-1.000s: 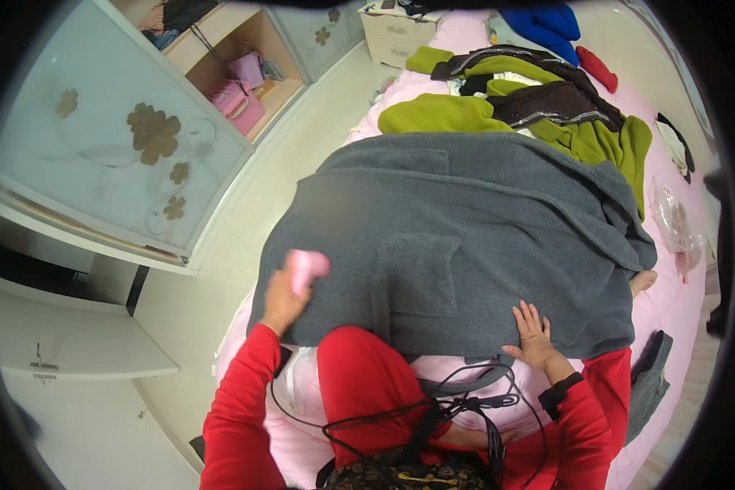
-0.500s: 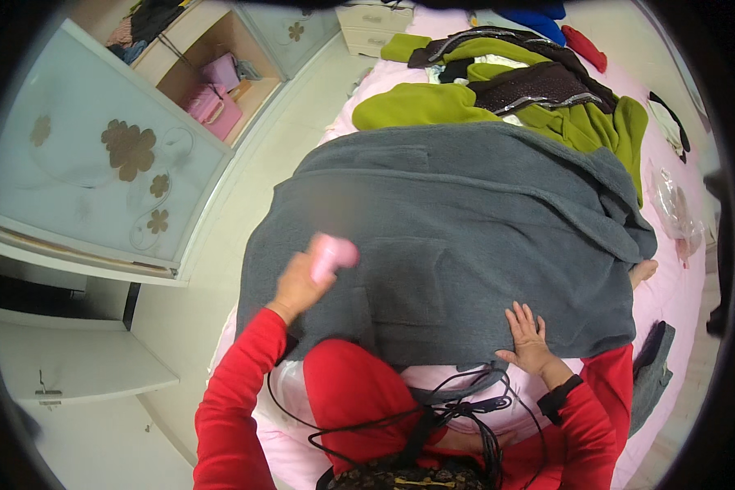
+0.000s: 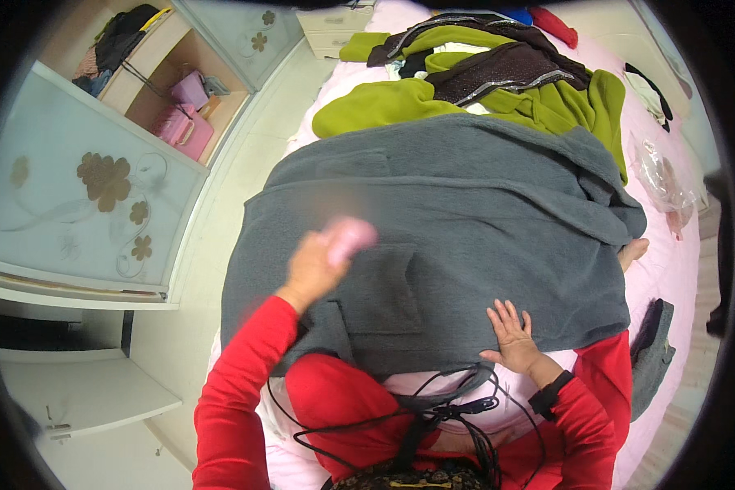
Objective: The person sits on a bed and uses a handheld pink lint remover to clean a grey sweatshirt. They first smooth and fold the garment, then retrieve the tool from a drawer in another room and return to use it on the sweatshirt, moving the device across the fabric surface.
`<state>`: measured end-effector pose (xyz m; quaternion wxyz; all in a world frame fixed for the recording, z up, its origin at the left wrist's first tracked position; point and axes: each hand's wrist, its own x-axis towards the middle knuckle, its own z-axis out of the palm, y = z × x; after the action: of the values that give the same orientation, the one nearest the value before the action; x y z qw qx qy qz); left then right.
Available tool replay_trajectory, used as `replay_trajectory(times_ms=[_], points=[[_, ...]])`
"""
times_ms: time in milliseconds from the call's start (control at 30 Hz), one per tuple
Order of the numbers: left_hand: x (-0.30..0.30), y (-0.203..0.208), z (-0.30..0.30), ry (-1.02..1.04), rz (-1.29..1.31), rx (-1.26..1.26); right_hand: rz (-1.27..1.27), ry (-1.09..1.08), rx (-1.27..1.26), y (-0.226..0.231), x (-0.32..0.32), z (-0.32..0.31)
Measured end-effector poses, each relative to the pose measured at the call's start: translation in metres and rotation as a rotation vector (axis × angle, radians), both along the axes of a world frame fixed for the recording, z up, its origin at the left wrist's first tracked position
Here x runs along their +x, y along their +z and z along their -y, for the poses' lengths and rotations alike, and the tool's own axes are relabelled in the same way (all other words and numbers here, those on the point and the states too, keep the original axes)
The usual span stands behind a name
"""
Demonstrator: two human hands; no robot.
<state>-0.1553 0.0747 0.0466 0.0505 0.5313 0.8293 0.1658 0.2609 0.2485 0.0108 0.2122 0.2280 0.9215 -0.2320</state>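
A dark grey woolly coat [image 3: 465, 220] lies spread over the bed in front of me, with a patch pocket on its near side. My left hand [image 3: 314, 268] is closed around a pink handheld lint shaver [image 3: 351, 238], blurred by motion. The shaver is over the coat, just beyond the pocket's left part; whether its head touches the cloth I cannot tell. Fingers spread, my right hand [image 3: 514, 339] rests flat on the coat's near edge at the right and holds nothing.
Olive-green and dark brown clothes [image 3: 506, 77] are heaped beyond the coat. A clear plastic bag [image 3: 665, 180] lies at the bed's right. Black cables [image 3: 465, 408] loop across my lap. A wardrobe with a frosted, flowered door [image 3: 98, 188] stands left, with a pink case [image 3: 184, 135] on its shelf.
My left hand has moved the shaver rightward and farther away across the coat. My right hand stays flat on the coat. The whole view has shifted slightly.
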Motion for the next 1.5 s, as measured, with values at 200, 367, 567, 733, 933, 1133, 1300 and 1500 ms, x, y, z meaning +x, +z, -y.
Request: replay_trajectory(times_ms=[200, 367, 567, 733, 933, 1133, 1300, 1500], points=[[-0.027, -0.022, -0.027, 0.163, -0.034, -0.120, -0.040, -0.007, -0.015, 0.004, 0.003, -0.001], [-0.105, -0.015, 0.015, 0.791, -0.074, -0.141, -0.049, -0.012, -0.001, -0.001, 0.000, 0.001], [0.053, -0.002, -0.050, -0.143, 0.143, 0.011, -0.079, -0.002, 0.024, -0.004, 0.001, 0.002], [0.104, 0.012, -0.095, -0.546, 0.008, -0.211, -0.108, -0.009, 0.016, -0.001, 0.002, 0.002], [0.068, 0.017, -0.093, 0.060, -0.157, -0.037, -0.178, -0.029, -0.013, -0.001, 0.005, 0.001], [0.200, 0.011, -0.055, -0.842, -0.018, -0.153, -0.325, 0.015, 0.043, 0.006, 0.021, 0.006], [0.148, 0.017, -0.097, -0.151, -0.174, -0.104, -0.264, -0.006, 0.114, 0.031, 0.092, -0.004], [0.218, 0.026, -0.117, -0.247, -0.052, 0.062, -0.313, -0.130, 0.118, 0.040, 0.127, -0.009]])
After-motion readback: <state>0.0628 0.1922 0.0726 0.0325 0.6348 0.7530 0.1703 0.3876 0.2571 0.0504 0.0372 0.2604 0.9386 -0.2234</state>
